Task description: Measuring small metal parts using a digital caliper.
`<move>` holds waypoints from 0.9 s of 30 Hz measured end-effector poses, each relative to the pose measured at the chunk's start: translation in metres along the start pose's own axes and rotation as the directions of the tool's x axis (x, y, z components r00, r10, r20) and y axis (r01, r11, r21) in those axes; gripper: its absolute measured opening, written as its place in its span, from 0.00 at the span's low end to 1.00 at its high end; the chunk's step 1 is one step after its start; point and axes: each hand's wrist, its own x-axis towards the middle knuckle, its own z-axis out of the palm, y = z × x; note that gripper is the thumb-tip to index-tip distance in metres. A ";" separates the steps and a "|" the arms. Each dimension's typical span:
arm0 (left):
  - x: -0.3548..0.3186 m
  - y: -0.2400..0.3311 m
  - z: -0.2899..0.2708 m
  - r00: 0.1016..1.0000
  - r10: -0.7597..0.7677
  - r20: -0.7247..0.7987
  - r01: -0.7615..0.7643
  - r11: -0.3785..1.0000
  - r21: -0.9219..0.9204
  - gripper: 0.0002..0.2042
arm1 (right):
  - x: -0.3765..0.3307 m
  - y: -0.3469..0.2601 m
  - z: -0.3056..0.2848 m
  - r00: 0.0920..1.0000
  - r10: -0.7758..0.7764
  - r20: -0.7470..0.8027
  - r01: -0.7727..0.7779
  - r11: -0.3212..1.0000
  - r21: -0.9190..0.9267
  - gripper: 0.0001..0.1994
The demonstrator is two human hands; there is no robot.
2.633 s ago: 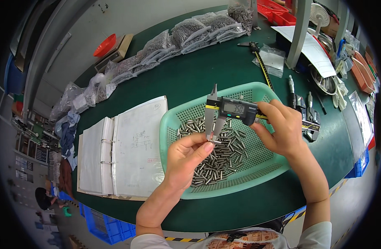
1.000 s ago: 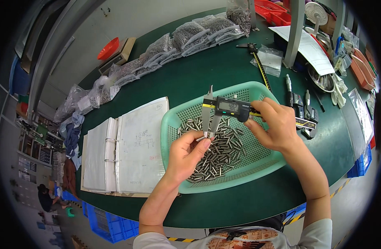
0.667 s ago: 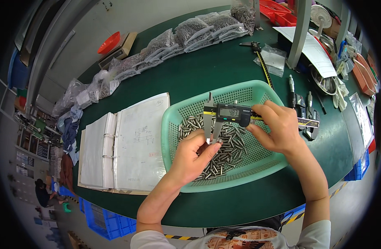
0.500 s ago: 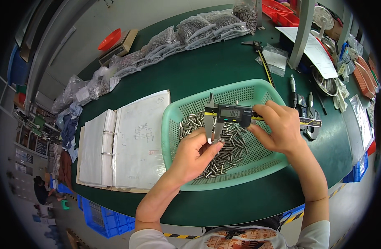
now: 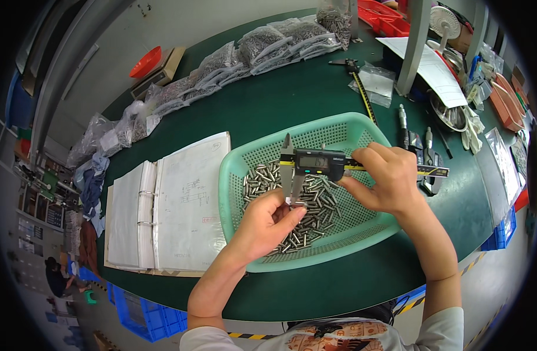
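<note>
Left hand (image 5: 262,225): grip pinching one steel pin (image 5: 296,204) between caliper jaws.
Right hand (image 5: 382,181): grip clamped on digital caliper (image 5: 318,162).
Progress: one pin being gauged; many pins (image 5: 315,205) left in green basket (image 5: 245,169).

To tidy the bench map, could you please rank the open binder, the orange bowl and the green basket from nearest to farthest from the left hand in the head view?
1. Green basket: right under the left hand.
2. Open binder: beside the basket, to the hand's left.
3. Orange bowl: far back left, at the table's edge.
</note>
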 end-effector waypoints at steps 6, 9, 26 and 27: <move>0.000 -0.001 -0.006 0.998 -0.041 -0.042 0.032 0.980 -0.196 0.06 | -0.002 0.001 0.006 0.994 0.109 -0.009 -0.109 0.994 -0.014 0.14; 0.003 0.005 -0.009 0.996 -0.065 -0.055 0.043 0.942 -0.332 0.08 | -0.002 0.003 0.008 0.986 0.169 -0.008 -0.169 0.985 -0.008 0.14; -0.001 0.007 -0.012 0.996 -0.081 -0.029 0.059 0.894 -0.445 0.10 | -0.002 -0.007 0.006 0.982 0.185 0.049 -0.190 0.969 0.154 0.14; -0.001 0.007 -0.011 0.997 -0.070 -0.043 0.044 0.901 -0.431 0.10 | -0.002 -0.006 0.006 0.982 0.181 0.045 -0.186 0.972 0.143 0.15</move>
